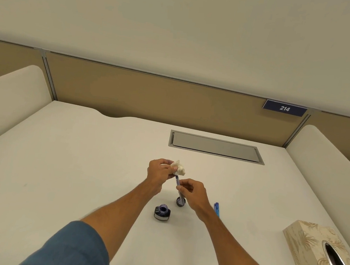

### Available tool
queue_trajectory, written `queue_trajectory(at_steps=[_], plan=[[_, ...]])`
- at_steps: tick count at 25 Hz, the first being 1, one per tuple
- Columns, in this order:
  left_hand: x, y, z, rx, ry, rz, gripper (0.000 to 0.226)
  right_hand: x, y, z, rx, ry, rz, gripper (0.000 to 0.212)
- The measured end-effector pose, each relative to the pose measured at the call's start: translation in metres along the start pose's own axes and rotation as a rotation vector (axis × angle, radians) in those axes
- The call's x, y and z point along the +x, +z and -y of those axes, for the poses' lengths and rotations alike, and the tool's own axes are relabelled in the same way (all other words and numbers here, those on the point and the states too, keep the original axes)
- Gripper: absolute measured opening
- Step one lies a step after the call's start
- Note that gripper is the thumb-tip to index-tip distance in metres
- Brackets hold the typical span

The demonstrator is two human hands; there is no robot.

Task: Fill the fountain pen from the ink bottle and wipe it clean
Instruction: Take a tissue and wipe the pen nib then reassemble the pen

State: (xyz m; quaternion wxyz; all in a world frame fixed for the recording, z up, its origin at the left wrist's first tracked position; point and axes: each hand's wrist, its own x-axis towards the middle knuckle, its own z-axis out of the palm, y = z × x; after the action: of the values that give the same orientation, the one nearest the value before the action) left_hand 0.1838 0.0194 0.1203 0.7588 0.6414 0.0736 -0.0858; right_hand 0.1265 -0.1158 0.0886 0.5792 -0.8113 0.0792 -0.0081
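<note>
White desk (78, 165), ink bottle (162, 212), cap (180, 201), tissue box (308, 252); left fingers (166, 164) around tissue (179, 168), right fingers (182, 187) around fountain pen (177, 179).

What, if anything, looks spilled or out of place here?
Nothing stands out. The small dark glass ink bottle stands upright and uncapped, its round dark cap beside it, and no ink marks show on the white desk.

A numbered study or office carrel is indicated by tan partition panels (152, 95) across mid-frame, the "214" plate (284, 108) at right, and a bench (80, 154) cable hatch (216, 146).
</note>
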Motion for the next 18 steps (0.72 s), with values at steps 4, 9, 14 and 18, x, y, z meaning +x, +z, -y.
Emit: queue_trajectory(at_steps=[4, 9, 14, 18], plan=[[0.001, 0.005, 0.003, 0.006, -0.007, 0.005, 0.026, -0.003, -0.002, 0.0, -0.04, -0.011, -0.023, 0.019], [0.001, 0.012, 0.007, 0.011, -0.01, 0.031, 0.025, -0.006, -0.007, -0.001, -0.092, -0.016, -0.067, 0.018], [0.0, 0.019, 0.009, 0.023, 0.008, 0.054, 0.022, -0.014, -0.012, -0.002, -0.158, 0.005, -0.05, 0.021], [-0.003, 0.026, 0.012, 0.041, 0.036, 0.052, 0.021, -0.02, -0.015, -0.005, -0.178, 0.013, -0.092, 0.02]])
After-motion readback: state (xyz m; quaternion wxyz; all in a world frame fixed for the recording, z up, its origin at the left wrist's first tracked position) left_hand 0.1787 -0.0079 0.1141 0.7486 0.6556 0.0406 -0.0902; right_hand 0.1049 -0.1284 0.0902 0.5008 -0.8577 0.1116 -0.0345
